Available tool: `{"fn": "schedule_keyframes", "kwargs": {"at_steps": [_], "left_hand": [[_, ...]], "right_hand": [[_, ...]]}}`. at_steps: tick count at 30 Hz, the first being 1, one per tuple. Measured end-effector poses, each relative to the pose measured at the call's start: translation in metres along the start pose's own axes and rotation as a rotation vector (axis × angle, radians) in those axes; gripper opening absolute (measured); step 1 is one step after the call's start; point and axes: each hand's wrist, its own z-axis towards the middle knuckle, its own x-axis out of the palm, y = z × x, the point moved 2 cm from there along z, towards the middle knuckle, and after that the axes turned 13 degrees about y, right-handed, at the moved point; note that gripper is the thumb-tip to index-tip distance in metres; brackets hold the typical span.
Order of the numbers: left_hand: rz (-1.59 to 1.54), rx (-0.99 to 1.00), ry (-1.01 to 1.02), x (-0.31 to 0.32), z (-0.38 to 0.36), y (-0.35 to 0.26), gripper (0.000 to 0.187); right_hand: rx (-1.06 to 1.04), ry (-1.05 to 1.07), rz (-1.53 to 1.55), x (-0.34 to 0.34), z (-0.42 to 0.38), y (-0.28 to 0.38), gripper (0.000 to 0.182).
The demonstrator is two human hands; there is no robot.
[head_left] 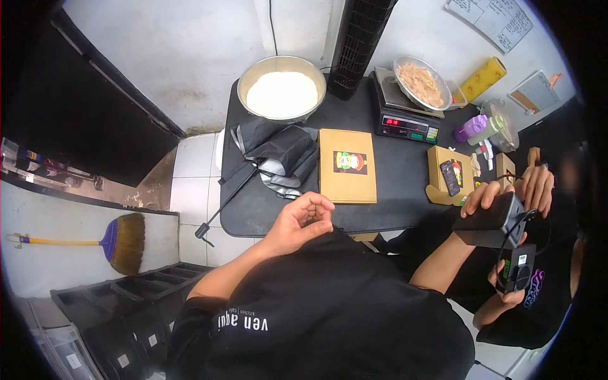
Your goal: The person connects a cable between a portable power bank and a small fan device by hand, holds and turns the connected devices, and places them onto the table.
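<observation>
Two hands work at the black table's [392,183] near edge: left hand [301,221] loosely curled, empty, beside a cardboard box [346,166]; right hand [491,199] wraps fingers around a black power bank [489,223] past the edge.

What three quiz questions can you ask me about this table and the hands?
1. True or false: the left hand holds a box.
2. Fill in: the stuff heaped in the metal bowl is coloured ____.
3. What does the right hand grip?

Key:
1. False, it is curled and empty.
2. White.
3. The black box.
</observation>
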Motion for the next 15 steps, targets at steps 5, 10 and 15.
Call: {"fn": "schedule_keyframes", "kwargs": {"at_steps": [5, 10, 15], "left_hand": [[0.030, -0.007, 0.005, -0.001, 0.001, -0.001, 0.025], [0.155, 0.008, 0.041, -0.001, 0.003, -0.005, 0.028], [0.397, 0.024, 0.111, 0.000, 0.009, -0.009, 0.033]], "right_hand": [[0.013, -0.102, -0.022, 0.000, -0.003, -0.005, 0.048], [0.054, -0.245, -0.044, -0.013, -0.022, -0.011, 0.048], [0.077, -0.269, 0.084, -0.028, -0.040, -0.018, 0.072]]}}
